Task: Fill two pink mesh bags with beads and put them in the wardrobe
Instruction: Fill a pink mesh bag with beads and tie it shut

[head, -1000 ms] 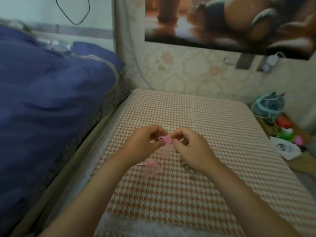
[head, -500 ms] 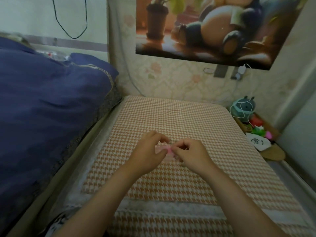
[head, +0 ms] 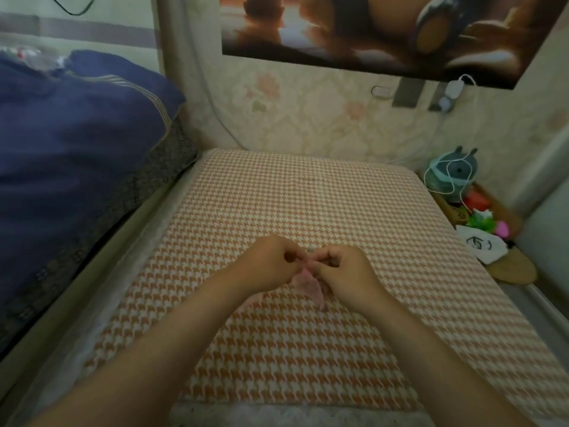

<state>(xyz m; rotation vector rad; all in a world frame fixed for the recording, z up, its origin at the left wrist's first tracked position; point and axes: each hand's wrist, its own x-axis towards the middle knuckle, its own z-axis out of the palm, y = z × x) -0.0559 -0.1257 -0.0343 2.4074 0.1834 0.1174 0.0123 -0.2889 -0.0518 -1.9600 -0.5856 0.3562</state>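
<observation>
Over the middle of the orange houndstooth cushion (head: 308, 195), my left hand (head: 271, 265) and my right hand (head: 345, 272) meet fingertip to fingertip. Both pinch the top of a sheer pink mesh bag (head: 308, 285), which hangs down between them onto the cushion. A second bit of pink mesh (head: 252, 300) peeks out beneath my left wrist, mostly hidden. I cannot make out any beads; a small dark speck lies by the bag's lower tip.
A blue quilt (head: 77, 143) is heaped on the left. At the right, a shelf holds a teal plush toy (head: 452, 174) with a white cord, colourful small items (head: 483, 220) and a white cloth (head: 480, 245). A wallpapered wall with a poster (head: 369, 32) stands behind.
The head view has shifted up and down while my hands stayed together on the bag. The bag now hangs lower between my hands, with more mesh showing.
</observation>
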